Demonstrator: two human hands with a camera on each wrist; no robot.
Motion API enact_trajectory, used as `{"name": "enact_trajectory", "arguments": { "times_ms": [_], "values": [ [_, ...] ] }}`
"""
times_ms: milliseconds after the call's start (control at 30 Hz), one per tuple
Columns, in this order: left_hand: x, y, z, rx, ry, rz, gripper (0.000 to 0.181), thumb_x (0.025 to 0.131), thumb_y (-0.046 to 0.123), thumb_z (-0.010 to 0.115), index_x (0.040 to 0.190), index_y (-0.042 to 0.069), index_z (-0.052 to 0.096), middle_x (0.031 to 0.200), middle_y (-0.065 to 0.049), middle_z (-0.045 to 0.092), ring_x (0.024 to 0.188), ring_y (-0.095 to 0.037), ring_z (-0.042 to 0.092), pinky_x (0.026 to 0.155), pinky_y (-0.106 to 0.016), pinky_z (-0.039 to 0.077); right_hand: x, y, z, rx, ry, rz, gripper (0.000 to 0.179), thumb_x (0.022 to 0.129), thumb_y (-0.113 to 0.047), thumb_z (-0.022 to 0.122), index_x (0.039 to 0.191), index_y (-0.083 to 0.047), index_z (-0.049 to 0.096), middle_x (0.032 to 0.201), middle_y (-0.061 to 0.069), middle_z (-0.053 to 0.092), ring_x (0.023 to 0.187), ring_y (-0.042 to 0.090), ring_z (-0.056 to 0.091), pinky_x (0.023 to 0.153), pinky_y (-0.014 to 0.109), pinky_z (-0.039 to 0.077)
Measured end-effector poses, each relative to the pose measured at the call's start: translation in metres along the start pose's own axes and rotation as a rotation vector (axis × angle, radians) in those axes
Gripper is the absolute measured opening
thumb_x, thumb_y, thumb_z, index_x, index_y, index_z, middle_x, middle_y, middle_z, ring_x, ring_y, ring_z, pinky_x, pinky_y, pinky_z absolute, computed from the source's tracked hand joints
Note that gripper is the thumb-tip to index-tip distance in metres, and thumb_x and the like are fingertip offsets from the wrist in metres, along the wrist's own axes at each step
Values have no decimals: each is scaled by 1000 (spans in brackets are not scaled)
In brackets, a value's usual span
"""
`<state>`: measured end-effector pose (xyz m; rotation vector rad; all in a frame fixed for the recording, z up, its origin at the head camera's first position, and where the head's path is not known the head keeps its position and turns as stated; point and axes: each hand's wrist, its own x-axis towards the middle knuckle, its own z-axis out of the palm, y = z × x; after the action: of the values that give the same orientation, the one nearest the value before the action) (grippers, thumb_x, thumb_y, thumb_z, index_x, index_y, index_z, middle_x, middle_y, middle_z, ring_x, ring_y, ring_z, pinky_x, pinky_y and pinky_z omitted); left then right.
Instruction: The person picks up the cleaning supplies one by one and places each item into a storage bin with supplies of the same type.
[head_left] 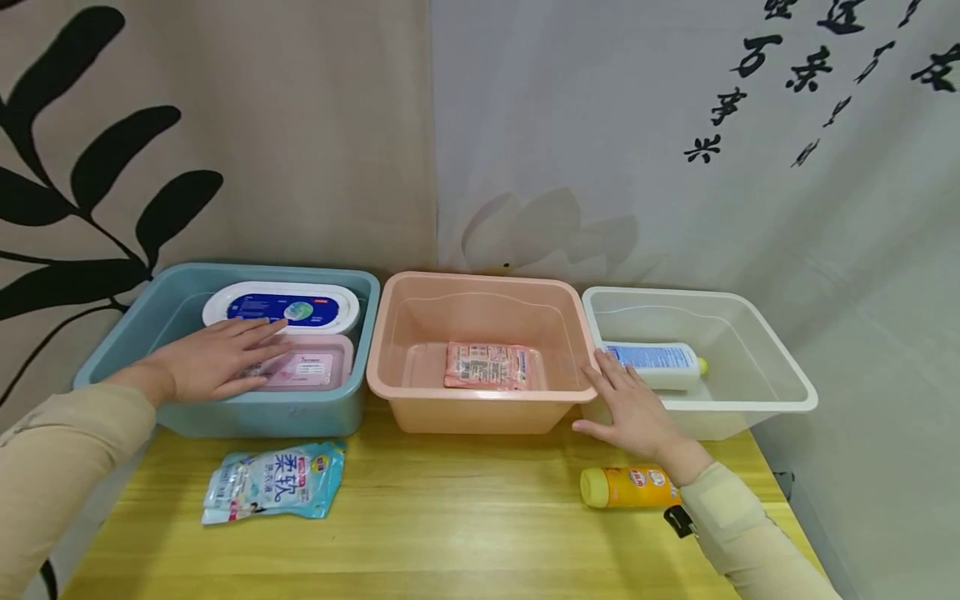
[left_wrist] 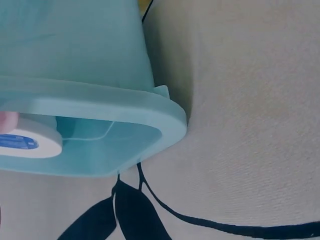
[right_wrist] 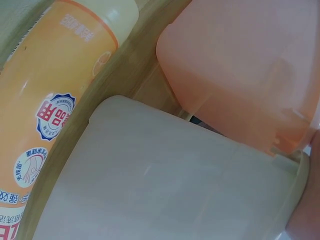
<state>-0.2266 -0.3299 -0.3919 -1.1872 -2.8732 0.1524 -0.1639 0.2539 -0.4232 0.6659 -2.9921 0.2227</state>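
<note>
Three plastic bins stand in a row at twelve o'clock on the yellow wooden surface [head_left: 465,500], pushed back against the printed wall cloth [head_left: 675,167]. The left hand [head_left: 213,360] lies flat inside the blue bin [head_left: 112,354], its fingers [head_left: 258,333] straight and spread, resting across the seam between the white wipes box with the dark blue label [head_left: 285,307] and the pink wipes pack [head_left: 311,367] in front of it; it presses rather than grips either one. The right hand [head_left: 633,408] is likewise open, palm down, fingers laid over the near left corner of the white bin [head_left: 780,367], just at the point where it meets the pink bin [head_left: 480,412]; it holds nothing. Inside the white bin, at about one o'clock from that hand, lies a white bottle with a blue label [head_left: 660,364], on its side. A flat pink packet [head_left: 491,365] sits in the pink bin. Loose on the surface are a light blue pouch [head_left: 273,482] at seven o'clock and an orange bottle [head_left: 626,487] at five o'clock, just beside the right wrist. As I judge it, steadying the bins works best with even downward pressure, keeping the sleeve from nudging the orange bottle, which looks ready to roll.
</note>
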Motion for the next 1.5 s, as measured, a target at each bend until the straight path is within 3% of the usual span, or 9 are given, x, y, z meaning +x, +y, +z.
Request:
{"name": "enact_trajectory", "arguments": {
  "times_ms": [100,233,433,767,1033,1133,1233,1400,1500],
  "values": [
    [-2,1,0,28,12,-7,58,89,46,54,141,22,41,148,-12,36,132,-36,35,104,-13,-20,0,-1,1,-2,10,-8,87,80,-57,61,145,-7,33,154,20,21,141,38,22,113,56,21],
    [-5,4,-2,68,57,-8,59,89,45,55,140,20,42,147,-14,36,134,-37,31,109,-22,-21,1,-2,1,-4,1,-12,88,80,-59,60,145,-7,33,154,20,20,142,37,20,113,56,20],
    [-6,7,-5,115,162,-3,66,86,51,55,142,21,39,148,-14,34,145,-34,8,116,-41,-15,2,-1,0,-16,0,-12,88,80,-59,60,146,-8,32,154,20,19,142,38,19,113,56,19],
    [-12,28,-1,136,277,114,77,84,66,46,148,30,25,156,-6,20,147,-26,-6,115,-55,-8,2,0,-2,-7,-9,-3,88,80,-58,61,146,-9,31,154,20,19,142,38,19,114,56,19],
    [-20,46,6,136,344,171,76,86,72,33,148,27,26,156,-7,19,145,-33,5,115,-56,-8,1,0,-2,5,-14,-6,88,80,-58,61,147,-9,30,155,21,18,142,39,19,113,57,19],
    [-24,51,10,153,348,189,77,86,73,31,148,28,25,158,-7,15,145,-34,6,114,-59,-7,1,0,-2,9,-14,-1,87,80,-58,61,146,-9,31,154,21,18,142,39,19,113,56,18],
    [-29,56,15,158,341,202,78,86,73,31,148,26,25,159,-7,10,146,-32,-2,113,-60,-9,1,0,-2,7,-24,3,87,81,-58,60,146,-9,31,155,21,17,142,39,18,114,56,18],
    [-37,65,24,147,342,234,78,86,73,33,148,25,27,155,-11,22,147,-29,-3,112,-62,-7,2,-1,-2,0,-33,5,87,81,-59,59,147,-10,30,155,21,17,142,39,18,114,55,17],
    [-42,71,29,143,334,246,78,85,72,35,147,25,28,155,-11,22,147,-28,-4,112,-62,-8,2,-1,-2,0,-30,4,87,81,-58,60,147,-10,30,155,21,18,142,39,18,114,55,17]
  ]
}}
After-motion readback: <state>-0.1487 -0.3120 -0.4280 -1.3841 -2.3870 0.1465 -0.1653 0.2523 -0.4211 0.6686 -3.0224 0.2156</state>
